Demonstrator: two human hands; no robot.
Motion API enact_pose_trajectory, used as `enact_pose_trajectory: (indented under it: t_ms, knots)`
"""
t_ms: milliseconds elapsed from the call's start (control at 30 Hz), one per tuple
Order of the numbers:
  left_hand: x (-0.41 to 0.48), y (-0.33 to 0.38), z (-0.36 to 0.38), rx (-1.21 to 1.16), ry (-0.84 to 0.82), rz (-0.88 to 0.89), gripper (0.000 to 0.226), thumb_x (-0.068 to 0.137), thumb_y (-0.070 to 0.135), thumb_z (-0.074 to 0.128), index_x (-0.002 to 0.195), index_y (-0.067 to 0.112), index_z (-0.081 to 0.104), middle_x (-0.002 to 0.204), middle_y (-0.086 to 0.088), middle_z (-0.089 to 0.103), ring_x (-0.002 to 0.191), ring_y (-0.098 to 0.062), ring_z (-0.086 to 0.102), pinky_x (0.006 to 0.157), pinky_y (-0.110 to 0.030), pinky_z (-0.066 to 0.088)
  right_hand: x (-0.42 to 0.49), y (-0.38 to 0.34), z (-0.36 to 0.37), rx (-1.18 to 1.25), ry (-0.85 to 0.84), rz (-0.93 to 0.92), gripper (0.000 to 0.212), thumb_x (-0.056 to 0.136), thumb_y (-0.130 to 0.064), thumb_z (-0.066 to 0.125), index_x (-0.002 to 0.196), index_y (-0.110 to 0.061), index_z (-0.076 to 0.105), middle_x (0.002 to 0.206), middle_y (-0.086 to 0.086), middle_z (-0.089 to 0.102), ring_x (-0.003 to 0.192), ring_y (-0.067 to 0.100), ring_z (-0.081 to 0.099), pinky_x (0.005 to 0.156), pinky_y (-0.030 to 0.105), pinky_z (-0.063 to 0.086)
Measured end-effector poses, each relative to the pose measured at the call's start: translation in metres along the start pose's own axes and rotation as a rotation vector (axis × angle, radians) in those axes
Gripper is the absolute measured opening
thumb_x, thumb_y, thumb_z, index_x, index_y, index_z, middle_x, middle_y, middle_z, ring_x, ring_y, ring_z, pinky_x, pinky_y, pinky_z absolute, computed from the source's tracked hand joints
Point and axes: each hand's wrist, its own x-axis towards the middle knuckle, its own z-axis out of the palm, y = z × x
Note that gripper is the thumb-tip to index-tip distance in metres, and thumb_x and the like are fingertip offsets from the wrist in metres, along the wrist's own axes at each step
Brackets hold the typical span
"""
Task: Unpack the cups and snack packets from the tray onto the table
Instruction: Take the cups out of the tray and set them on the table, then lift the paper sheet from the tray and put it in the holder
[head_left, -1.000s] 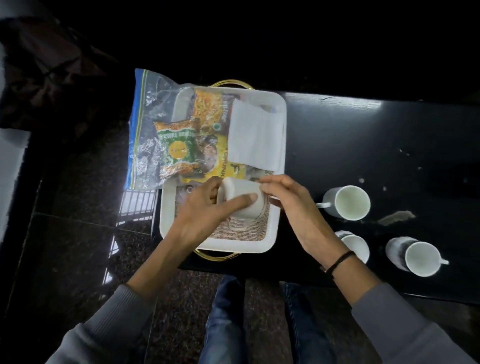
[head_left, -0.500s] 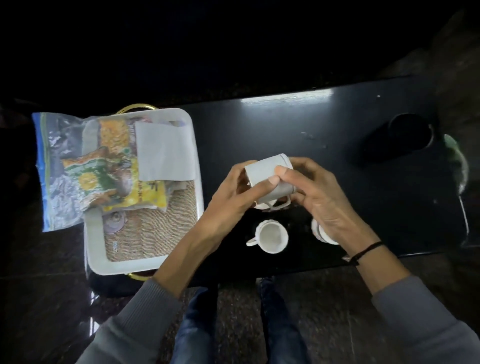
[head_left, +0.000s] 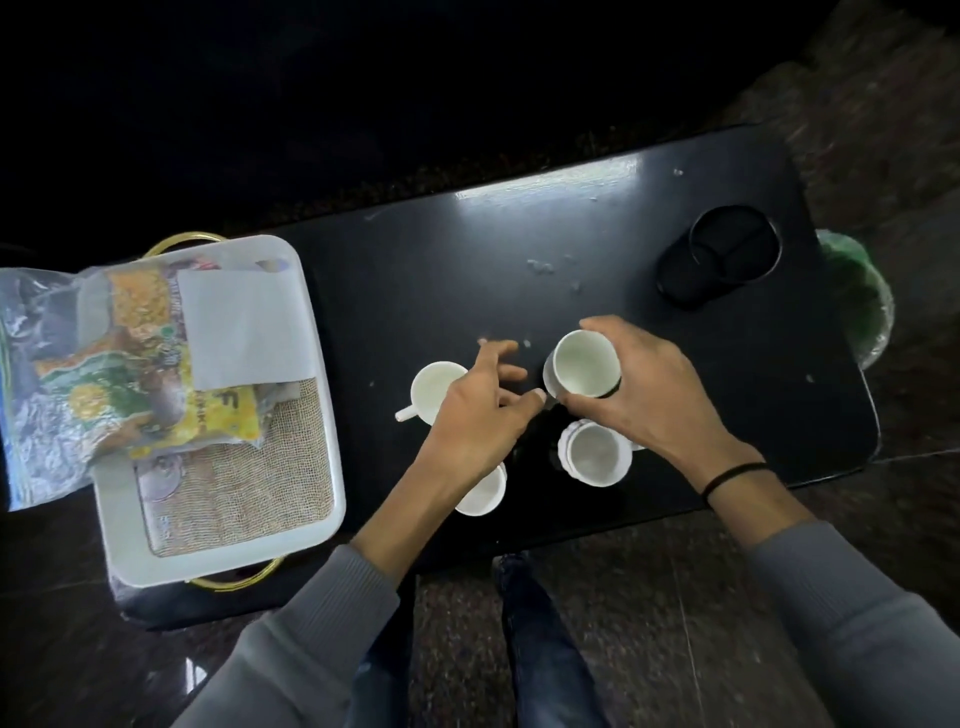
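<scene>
Gripping the cup (head_left: 586, 372) — right hand (head_left: 654, 397) fingers curled round it.

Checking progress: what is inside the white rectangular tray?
Yellow and green snack packets, a clear plastic bag, a white paper sheet on them, a tan woven mat. No cups there; anything beneath the packets is covered.
</scene>
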Motion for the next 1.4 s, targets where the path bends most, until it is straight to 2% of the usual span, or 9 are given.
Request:
enact_pose_trajectory:
  t_ms: [133,400,533,633,767,933,1100,1300,1400]
  knots:
    - [0.003,0.0,0.006,0.052,-0.004,0.007,0.057,0.092,0.027,0.069,0.143,0.027,0.043,0.113,0.016,0.062,0.092,0.002,0.066,0.062,-0.008,0.052,0.001,0.005,0.009,-0.079,-0.055,-0.053,0.081,0.075,-0.045,0.086,0.143,-0.019,0.051,0.138,0.003,0.063,0.124,0.027,0.059,0.099,0.044,0.051]
    - [0.006,0.002,0.008,0.075,-0.001,-0.024,0.059,0.09,0.022,0.073,0.142,0.025,0.045,0.116,0.011,0.065,0.095,-0.002,0.068,0.062,-0.015,0.057,0.001,0.008,0.015,-0.132,-0.065,-0.093,0.078,0.077,-0.046,0.086,0.14,-0.015,0.054,0.137,0.006,0.063,0.121,0.028,0.06,0.096,0.046,0.054]
    - [0.006,0.003,0.007,0.083,-0.004,-0.023,0.059,0.089,0.021,0.074,0.141,0.023,0.048,0.115,0.009,0.067,0.098,-0.007,0.068,0.072,-0.021,0.059,0.002,0.007,0.015,-0.138,-0.066,-0.1,0.079,0.076,-0.047,0.086,0.141,-0.015,0.053,0.138,0.005,0.061,0.122,0.029,0.059,0.096,0.046,0.053]
    - [0.005,0.003,0.006,0.083,-0.008,-0.022,0.059,0.088,0.02,0.074,0.141,0.022,0.049,0.113,0.01,0.067,0.099,-0.009,0.067,0.086,-0.029,0.059,0.004,0.006,0.013,-0.165,-0.099,-0.104,0.088,0.073,-0.055,0.085,0.144,-0.016,0.049,0.143,0.005,0.057,0.127,0.028,0.054,0.104,0.041,0.04]
    - [0.0,0.007,0.002,0.068,-0.009,-0.009,0.062,0.085,0.021,0.078,0.14,0.023,0.049,0.112,0.011,0.066,0.101,-0.009,0.066,0.085,-0.028,0.058,0.007,-0.006,0.007,-0.191,-0.122,-0.113,0.098,0.073,-0.063,0.079,0.15,-0.015,0.043,0.149,0.006,0.053,0.134,0.027,0.047,0.108,0.04,0.032]
    - [-0.006,0.015,-0.015,0.051,0.029,0.034,0.058,0.087,0.025,0.077,0.138,0.021,0.051,0.115,0.005,0.067,0.102,-0.012,0.067,0.09,-0.033,0.058,0.014,-0.035,-0.001,-0.187,-0.113,-0.179,0.091,0.079,-0.056,0.077,0.152,-0.013,0.042,0.149,0.007,0.051,0.135,0.027,0.045,0.11,0.038,0.03]
    - [-0.009,0.011,-0.055,0.067,0.112,0.088,0.05,0.088,0.025,0.073,0.135,0.026,0.053,0.113,0.01,0.069,0.1,-0.004,0.067,0.088,-0.024,0.056,0.031,-0.072,0.008,-0.149,-0.094,-0.243,0.083,0.083,-0.042,0.082,0.151,-0.015,0.044,0.15,0.005,0.051,0.138,0.025,0.044,0.112,0.036,0.029]
    - [-0.012,-0.011,-0.122,0.059,0.275,0.075,0.038,0.091,0.023,0.07,0.128,0.027,0.058,0.105,0.012,0.071,0.094,0.007,0.066,0.082,-0.011,0.052,0.057,-0.135,0.038,-0.081,-0.113,-0.315,0.081,0.085,-0.051,0.076,0.152,-0.021,0.041,0.152,0.0,0.049,0.139,0.023,0.043,0.112,0.039,0.039]
    - [-0.014,-0.029,-0.164,0.131,0.42,0.042,0.031,0.093,0.023,0.066,0.123,0.026,0.06,0.104,0.013,0.071,0.099,-0.001,0.066,0.09,-0.026,0.054,0.07,-0.174,0.059,-0.057,-0.143,-0.368,0.081,0.085,-0.058,0.072,0.15,-0.021,0.042,0.151,0.0,0.05,0.139,0.022,0.045,0.112,0.042,0.042]
